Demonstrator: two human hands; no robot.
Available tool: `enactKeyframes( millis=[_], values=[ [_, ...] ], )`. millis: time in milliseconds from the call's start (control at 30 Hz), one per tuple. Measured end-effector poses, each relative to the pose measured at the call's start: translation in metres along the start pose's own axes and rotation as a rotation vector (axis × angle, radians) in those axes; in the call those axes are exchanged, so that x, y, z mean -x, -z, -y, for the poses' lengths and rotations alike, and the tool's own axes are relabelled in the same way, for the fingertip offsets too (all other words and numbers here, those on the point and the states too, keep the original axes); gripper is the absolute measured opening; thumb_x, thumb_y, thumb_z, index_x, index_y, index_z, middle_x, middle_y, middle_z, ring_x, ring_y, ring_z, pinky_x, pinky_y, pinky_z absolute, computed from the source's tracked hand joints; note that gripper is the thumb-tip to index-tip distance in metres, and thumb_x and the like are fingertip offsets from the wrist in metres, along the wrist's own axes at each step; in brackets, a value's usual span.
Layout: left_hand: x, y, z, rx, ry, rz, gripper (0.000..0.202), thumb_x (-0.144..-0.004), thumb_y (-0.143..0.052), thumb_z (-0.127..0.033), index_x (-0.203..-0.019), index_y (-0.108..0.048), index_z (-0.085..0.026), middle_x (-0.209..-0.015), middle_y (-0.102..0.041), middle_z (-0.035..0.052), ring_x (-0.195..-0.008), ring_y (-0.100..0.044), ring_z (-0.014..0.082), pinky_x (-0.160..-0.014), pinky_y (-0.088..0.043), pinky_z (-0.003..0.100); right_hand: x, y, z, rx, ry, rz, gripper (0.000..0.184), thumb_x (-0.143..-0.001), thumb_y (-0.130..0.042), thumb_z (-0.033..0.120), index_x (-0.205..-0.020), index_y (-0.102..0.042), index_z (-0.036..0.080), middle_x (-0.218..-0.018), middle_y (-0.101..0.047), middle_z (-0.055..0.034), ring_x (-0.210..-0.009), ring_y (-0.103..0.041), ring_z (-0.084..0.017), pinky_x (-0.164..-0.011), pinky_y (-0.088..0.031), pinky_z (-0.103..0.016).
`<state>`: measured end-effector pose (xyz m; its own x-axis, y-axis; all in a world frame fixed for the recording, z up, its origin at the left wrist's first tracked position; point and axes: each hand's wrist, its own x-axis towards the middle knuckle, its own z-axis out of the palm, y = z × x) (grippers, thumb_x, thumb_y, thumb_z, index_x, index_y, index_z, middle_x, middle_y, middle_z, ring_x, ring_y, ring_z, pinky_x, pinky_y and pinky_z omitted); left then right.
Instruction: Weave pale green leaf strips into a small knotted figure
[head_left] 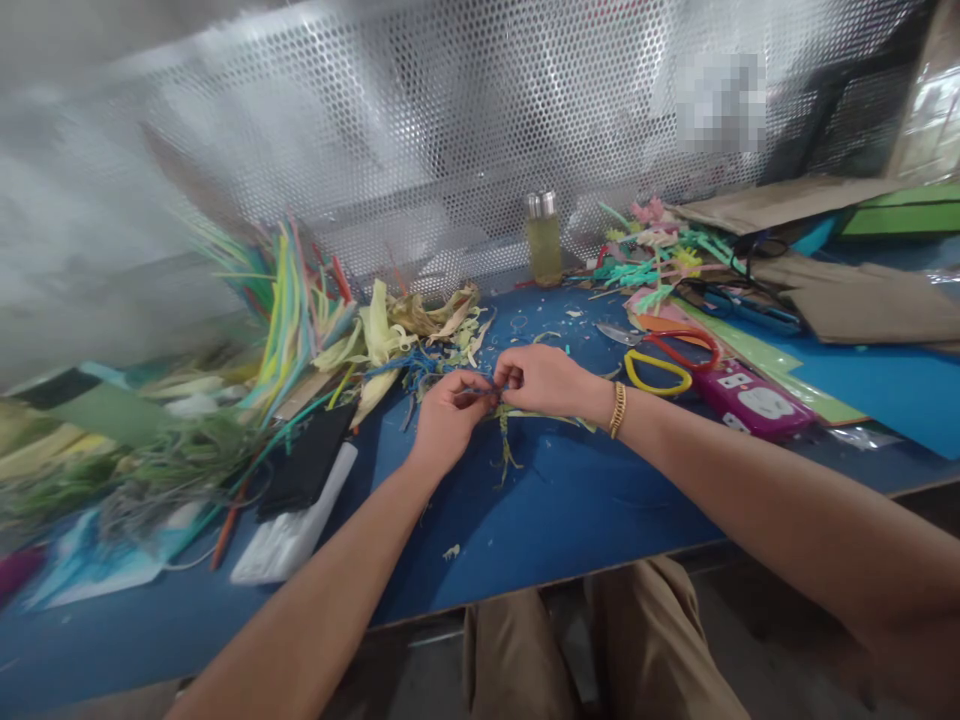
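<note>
My left hand and my right hand meet over the middle of the blue tabletop, thumbs and fingers pinched close together. Between the fingertips runs a thin blue strand, mostly hidden. Below them hangs a yellow-green plant-fibre piece with a frayed, split lower end; whether the fingers grip it too is unclear. A thin pale green strip extends right beneath my right wrist. Just behind my left hand lie tangled blue strands and pale dried corn husks.
Scissors with red and yellow handles lie right, beside a purple case. A silver-lidded bottle stands against the perforated metal screen. Left are a black phone-like slab, a white packet and bundled coloured strips.
</note>
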<state>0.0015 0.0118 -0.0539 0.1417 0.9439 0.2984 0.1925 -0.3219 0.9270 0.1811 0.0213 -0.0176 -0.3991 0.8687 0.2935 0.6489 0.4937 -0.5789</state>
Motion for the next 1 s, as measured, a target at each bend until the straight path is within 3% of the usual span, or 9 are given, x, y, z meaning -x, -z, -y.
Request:
enactKeyframes(
  millis=[433,700,1000],
  values=[
    [0.0005,0.0001,0.0016,-0.066,-0.026,-0.023,0.016,-0.070,-0.071,-0.025,-0.082,-0.061,-0.020,-0.074,-0.065,-0.0007,-0.063,-0.059,0.0131,-0.059,-0.044,0.024,-0.0018,0.0013,0.0015,0.015,-0.011,0.010,0.018,-0.074,-0.058,0.018,-0.082,-0.074,0.018,-0.078,-0.072,-0.0013,-0.072,-0.061,-0.012,-0.065,-0.039,-0.022],
    [-0.0003,-0.0015,0.0013,-0.089,-0.019,-0.067,0.019,-0.069,-0.071,-0.027,-0.082,-0.060,-0.020,-0.077,-0.066,0.0002,-0.063,-0.060,0.0136,-0.058,-0.045,0.024,-0.0018,0.0020,0.0015,0.033,-0.013,0.012,0.016,-0.075,-0.060,0.020,-0.081,-0.075,0.019,-0.077,-0.071,-0.0010,-0.071,-0.059,-0.012,-0.063,-0.036,-0.023],
    [0.0007,-0.0018,-0.0040,-0.053,-0.029,-0.014,0.021,-0.068,-0.072,-0.023,-0.084,-0.059,-0.019,-0.083,-0.066,0.0010,-0.068,-0.062,0.0131,-0.063,-0.046,0.024,-0.0008,0.0005,0.0032,0.029,-0.043,0.017,0.014,-0.070,-0.060,0.020,-0.079,-0.071,0.018,-0.077,-0.069,0.0000,-0.070,-0.057,-0.012,-0.063,-0.036,-0.023]
  ],
)
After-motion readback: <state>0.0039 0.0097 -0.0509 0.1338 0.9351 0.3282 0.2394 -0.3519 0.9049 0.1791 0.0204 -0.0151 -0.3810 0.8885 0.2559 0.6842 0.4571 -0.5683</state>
